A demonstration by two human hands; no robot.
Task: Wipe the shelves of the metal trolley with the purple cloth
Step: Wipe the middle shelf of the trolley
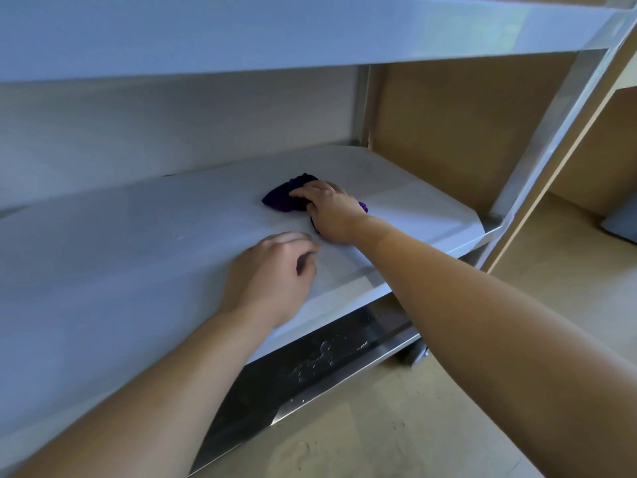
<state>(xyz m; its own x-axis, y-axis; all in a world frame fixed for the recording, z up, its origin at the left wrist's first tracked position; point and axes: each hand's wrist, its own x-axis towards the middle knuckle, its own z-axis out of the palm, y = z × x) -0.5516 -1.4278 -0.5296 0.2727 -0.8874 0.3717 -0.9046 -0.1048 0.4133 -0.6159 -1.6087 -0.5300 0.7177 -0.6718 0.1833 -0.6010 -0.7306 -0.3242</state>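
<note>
The left hand rests on the middle shelf of the trolley, near the front edge, with its fingers loosely bent and nothing in it. A little farther back and to the right, the purple cloth lies bunched up on the same shelf, mostly under the right hand, with one end sticking out on the left and a tiny bit on the right. The right hand lies on top of the cloth with its fingers curled over it, pressing it onto the shelf.
</note>
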